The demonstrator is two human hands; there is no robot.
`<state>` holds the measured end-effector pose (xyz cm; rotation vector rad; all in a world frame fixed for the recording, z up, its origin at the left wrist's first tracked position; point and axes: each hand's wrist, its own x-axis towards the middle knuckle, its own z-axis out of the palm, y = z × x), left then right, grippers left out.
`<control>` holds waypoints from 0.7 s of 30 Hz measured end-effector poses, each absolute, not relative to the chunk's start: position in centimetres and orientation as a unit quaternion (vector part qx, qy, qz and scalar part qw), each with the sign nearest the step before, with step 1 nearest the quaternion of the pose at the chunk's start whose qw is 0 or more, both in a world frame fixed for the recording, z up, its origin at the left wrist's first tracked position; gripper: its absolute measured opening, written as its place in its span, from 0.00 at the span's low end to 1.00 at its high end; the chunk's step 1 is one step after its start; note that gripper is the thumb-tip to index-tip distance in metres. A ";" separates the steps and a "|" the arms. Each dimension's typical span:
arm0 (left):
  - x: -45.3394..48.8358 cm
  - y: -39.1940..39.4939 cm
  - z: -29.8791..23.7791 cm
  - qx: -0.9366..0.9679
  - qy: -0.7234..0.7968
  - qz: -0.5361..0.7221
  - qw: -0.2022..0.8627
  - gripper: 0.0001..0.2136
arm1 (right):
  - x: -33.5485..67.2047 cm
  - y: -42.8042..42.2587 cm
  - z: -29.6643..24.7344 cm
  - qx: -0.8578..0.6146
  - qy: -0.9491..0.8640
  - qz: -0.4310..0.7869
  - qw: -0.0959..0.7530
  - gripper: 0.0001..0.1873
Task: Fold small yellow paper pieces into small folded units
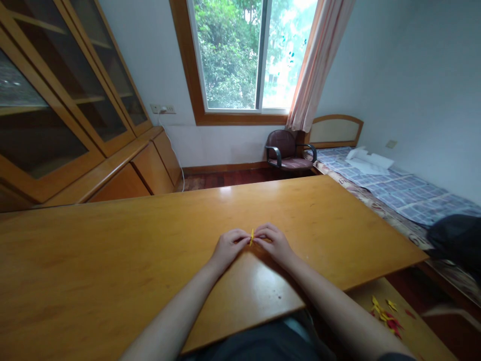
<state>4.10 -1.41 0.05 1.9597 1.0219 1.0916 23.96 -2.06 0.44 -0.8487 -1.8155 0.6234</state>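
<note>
A small yellow folded paper piece [251, 237] stands pinched between both my hands at the middle of the wooden table [112, 250]. My left hand [228, 245] curls its fingers against the piece's left side. My right hand [273, 242] grips its right side with closed fingers. Both hands rest on the tabletop, close to the near edge.
Several yellow and red paper pieces [387, 313] lie on a lower surface at the bottom right. A bed [398, 190] runs along the right wall, a dark chair [287, 150] stands under the window, and glass-door cabinets [67, 115] line the left.
</note>
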 end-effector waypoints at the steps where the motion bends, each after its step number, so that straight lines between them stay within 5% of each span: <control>1: 4.1 -1.4 0.1 0.749 0.394 0.416 0.331 0.08 | 23.9 -2.1 0.4 -0.351 -0.749 0.261 0.498 0.07; 12: 4.3 -2.0 -0.2 0.668 0.421 0.433 0.435 0.11 | 24.1 -2.0 0.4 -0.367 -0.738 0.285 0.489 0.07; 21: 4.1 -1.8 0.2 0.757 0.397 0.409 0.320 0.08 | 24.1 -2.2 0.4 -0.374 -0.742 0.299 0.469 0.05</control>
